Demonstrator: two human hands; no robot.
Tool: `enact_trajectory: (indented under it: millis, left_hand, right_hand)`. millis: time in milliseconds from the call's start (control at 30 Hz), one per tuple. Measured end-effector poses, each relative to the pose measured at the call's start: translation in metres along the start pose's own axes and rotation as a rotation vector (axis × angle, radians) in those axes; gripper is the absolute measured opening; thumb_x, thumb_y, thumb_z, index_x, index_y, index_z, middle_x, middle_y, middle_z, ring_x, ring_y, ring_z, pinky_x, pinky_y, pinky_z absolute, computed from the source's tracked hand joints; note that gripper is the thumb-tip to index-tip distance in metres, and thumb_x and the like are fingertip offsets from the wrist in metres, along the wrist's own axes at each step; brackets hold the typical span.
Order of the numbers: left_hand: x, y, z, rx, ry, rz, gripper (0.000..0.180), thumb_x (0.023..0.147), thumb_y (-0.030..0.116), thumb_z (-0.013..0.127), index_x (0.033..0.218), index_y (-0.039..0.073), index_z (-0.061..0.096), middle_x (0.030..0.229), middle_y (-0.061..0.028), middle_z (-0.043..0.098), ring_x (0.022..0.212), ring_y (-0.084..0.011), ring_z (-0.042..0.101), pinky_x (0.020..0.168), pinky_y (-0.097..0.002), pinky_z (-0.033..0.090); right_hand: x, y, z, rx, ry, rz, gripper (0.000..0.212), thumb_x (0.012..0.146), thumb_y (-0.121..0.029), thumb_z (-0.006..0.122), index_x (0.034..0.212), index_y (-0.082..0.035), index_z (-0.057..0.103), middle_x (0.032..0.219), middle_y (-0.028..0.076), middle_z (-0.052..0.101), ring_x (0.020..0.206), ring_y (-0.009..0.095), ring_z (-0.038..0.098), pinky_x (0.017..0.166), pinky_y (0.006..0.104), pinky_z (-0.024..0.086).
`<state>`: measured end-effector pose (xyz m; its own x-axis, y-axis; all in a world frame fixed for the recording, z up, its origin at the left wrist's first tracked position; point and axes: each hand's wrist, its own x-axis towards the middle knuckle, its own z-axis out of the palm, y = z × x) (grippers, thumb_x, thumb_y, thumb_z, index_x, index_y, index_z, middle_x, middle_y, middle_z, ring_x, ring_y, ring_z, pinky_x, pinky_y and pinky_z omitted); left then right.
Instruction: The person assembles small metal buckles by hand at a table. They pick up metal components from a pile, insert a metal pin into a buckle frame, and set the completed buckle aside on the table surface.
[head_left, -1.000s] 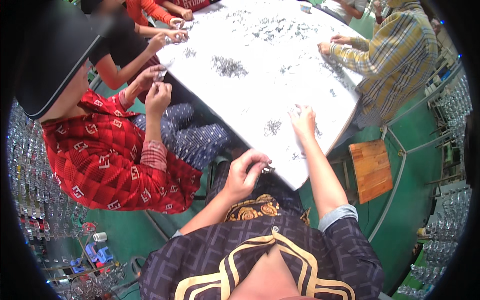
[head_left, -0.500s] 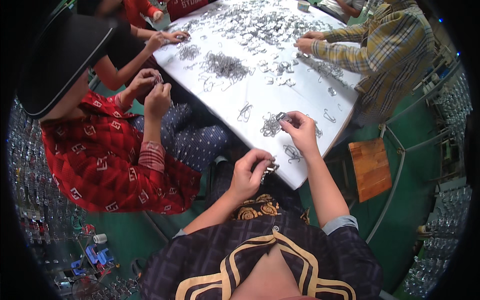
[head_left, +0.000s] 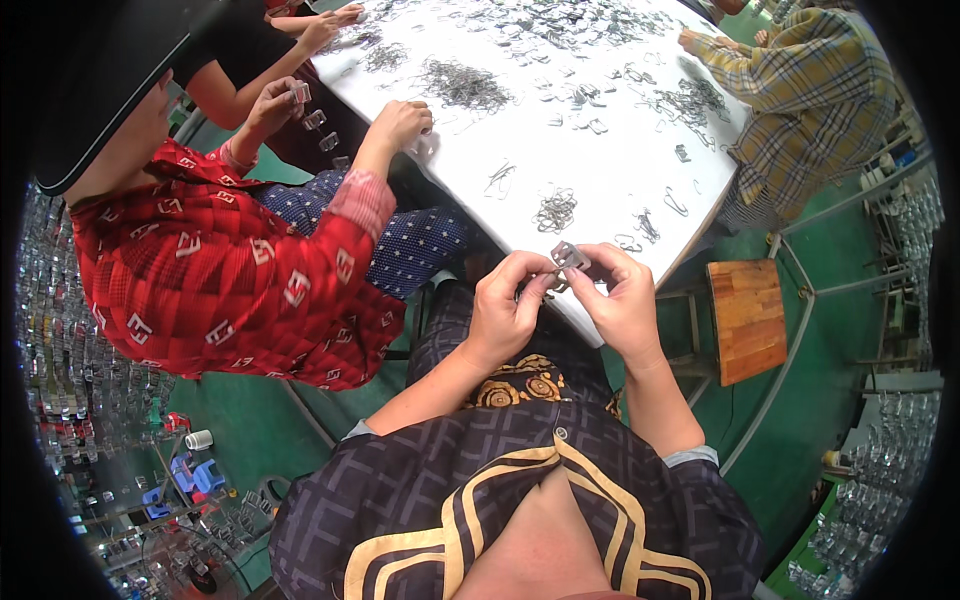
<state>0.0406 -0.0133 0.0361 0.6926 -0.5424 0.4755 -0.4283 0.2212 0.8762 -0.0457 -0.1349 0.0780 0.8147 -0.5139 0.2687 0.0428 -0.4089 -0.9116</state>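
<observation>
Just over the near corner of the white table (head_left: 520, 235), my two hands meet. A shiny bent metal clip (head_left: 569, 255) is pinched between the thumb and fingers of my right hand (head_left: 622, 303). My left hand (head_left: 508, 308) is closed, thumb against fingertips, right beside the clip. Small metal pieces show at its fingertips, partly hidden, and I cannot make out their exact shape or whether they join the clip. Beyond my hands lies a small pile of thin wire hooks (head_left: 556, 211), with more loose wire hooks (head_left: 648, 228) to its right.
Large heaps of wire hooks (head_left: 465, 85) and metal clips (head_left: 590, 25) cover the table's far part. At left, a person in a red jacket (head_left: 230, 260) holds linked clips (head_left: 315, 120). A person in a plaid shirt (head_left: 820, 70) works at right. A wooden stool (head_left: 747, 320) stands nearby.
My right hand has come back from the hook pile to meet my left, still holding a clip. The red-jacketed person's right hand has reached to the table edge.
</observation>
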Motion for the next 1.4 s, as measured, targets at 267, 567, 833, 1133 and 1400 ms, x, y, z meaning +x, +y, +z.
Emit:
enact_trajectory:
  millis: [267,567,833,1133,1400]
  left_hand:
    - [-0.003,-0.006,0.0,0.072,-0.016,-0.024,0.007,0.084,-0.006,0.06,0.089,-0.002,0.058,0.079,-0.0106,0.064,0.073,-0.0178,0.064,0.065,-0.0286,0.05]
    - [0.042,-0.027,-0.043,0.237,-0.135,0.05,0.015,0.082,0.001,0.063,0.096,-0.001,0.069,0.089,-0.0132,0.07,0.084,-0.0193,0.067,0.074,-0.0295,0.051]
    - [0.164,-0.165,-0.071,1.034,-0.021,-0.057,0.013,0.08,0.005,0.06,0.085,0.001,0.071,0.094,-0.0157,0.065,0.091,-0.0311,0.062,0.08,-0.0392,0.051]
    - [0.186,-0.18,-0.055,1.381,-0.151,-0.014,0.012,0.075,0.002,0.058,0.08,0.001,0.069,0.091,-0.013,0.064,0.089,-0.0281,0.061,0.076,-0.0362,0.055]
    - [0.188,-0.157,-0.045,1.472,-0.365,-0.132,0.014,0.074,0.003,0.061,0.084,0.006,0.071,0.09,-0.0121,0.067,0.091,-0.027,0.065,0.076,-0.0342,0.055]
  right_hand:
    - [-0.01,-0.008,0.004,-0.142,0.058,-0.096,0.015,0.079,0.0,0.066,0.093,0.001,0.068,0.075,0.009,0.064,0.063,0.015,0.06,0.058,0.0268,0.047]
    - [-0.012,-0.008,0.001,-0.122,0.095,-0.16,0.01,0.079,0.002,0.067,0.089,0.001,0.067,0.076,0.01,0.063,0.063,0.018,0.061,0.059,0.0284,0.047]
    - [-0.012,-0.013,0.0,-0.12,0.045,-0.159,0.013,0.077,0.002,0.068,0.09,0.002,0.066,0.075,0.01,0.062,0.064,0.017,0.061,0.06,0.0276,0.047]
    - [-0.015,-0.021,0.001,-0.128,0.011,-0.186,0.012,0.076,0.002,0.068,0.088,0.002,0.067,0.075,0.011,0.062,0.064,0.02,0.062,0.059,0.0277,0.048]
    - [-0.012,-0.009,0.015,-0.114,-0.022,-0.202,0.012,0.076,0.001,0.068,0.087,0.002,0.067,0.075,0.012,0.062,0.064,0.023,0.062,0.056,0.0296,0.048]
